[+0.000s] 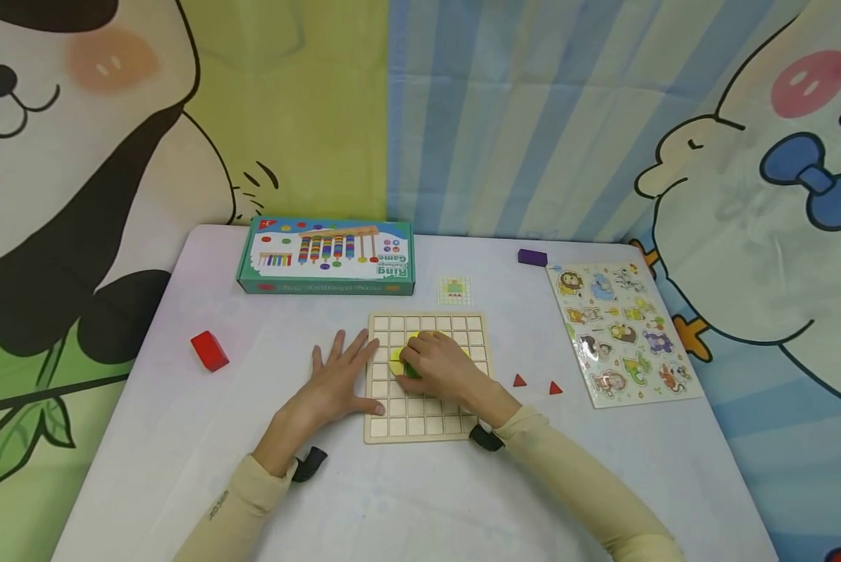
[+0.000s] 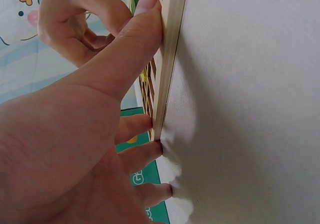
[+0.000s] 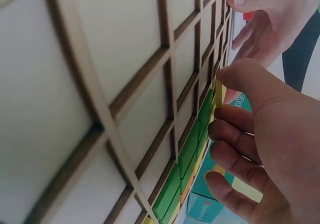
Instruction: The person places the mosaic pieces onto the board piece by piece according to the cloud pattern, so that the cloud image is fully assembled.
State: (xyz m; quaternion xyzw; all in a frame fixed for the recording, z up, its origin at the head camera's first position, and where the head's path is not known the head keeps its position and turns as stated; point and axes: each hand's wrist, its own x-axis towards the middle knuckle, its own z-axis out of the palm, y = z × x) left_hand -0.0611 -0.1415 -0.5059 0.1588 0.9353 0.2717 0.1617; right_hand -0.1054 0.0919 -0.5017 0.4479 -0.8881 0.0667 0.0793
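Observation:
A wooden grid board (image 1: 399, 428) with square cells lies on the table. My left hand (image 1: 332, 388) rests at its left edge, fingers spread, the thumb on the border. Over the middle of the board, my right hand (image 1: 443, 365) pinches a thin yellow piece (image 3: 218, 94) between thumb and index finger. Green pieces (image 3: 189, 151) sit in cells beneath that hand, along with some yellow and orange ones. In the head view the right hand covers most of these pieces. Two red triangles (image 1: 519, 381) lie to the right of the board.
Behind the board are a green game box (image 1: 325, 257) and a small pattern card (image 1: 454, 290). A red block (image 1: 210, 351) lies at the left. At the right are a purple block (image 1: 532, 257) and an animal picture board (image 1: 624, 336).

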